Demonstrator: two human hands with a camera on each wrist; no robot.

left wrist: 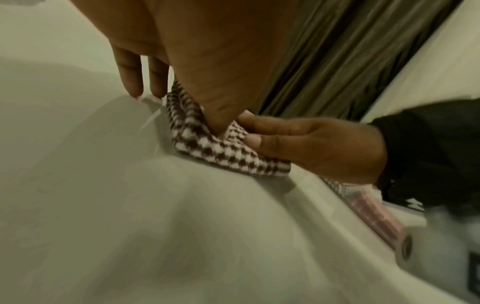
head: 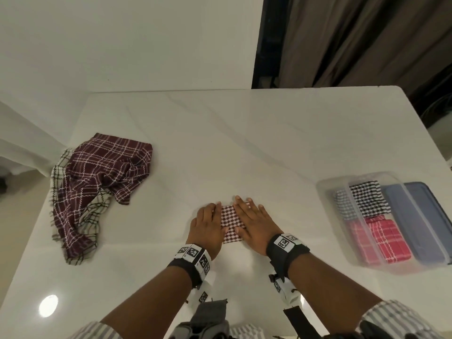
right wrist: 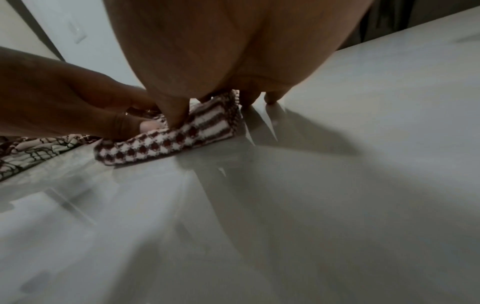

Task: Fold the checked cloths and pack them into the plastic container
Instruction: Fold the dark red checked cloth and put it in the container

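Observation:
A small folded maroon-and-white houndstooth cloth (head: 231, 222) lies on the white table (head: 244, 143) near its front middle. My left hand (head: 208, 222) lies flat on the cloth's left side. My right hand (head: 252, 220) lies flat on its right side, fingers straight and pointing away from me. In the left wrist view my thumb presses down on the cloth (left wrist: 223, 152). The right wrist view shows the cloth's (right wrist: 161, 148) folded edge under both hands. A clear plastic container (head: 327, 189) stands at the right.
The container holds a folded black-and-white checked cloth (head: 367, 199), a folded red checked cloth (head: 384, 238) and a blue lid (head: 420, 216). A loose heap with a maroon plaid cloth (head: 102, 172) over a cream checked one (head: 95, 209) lies at the table's left edge.

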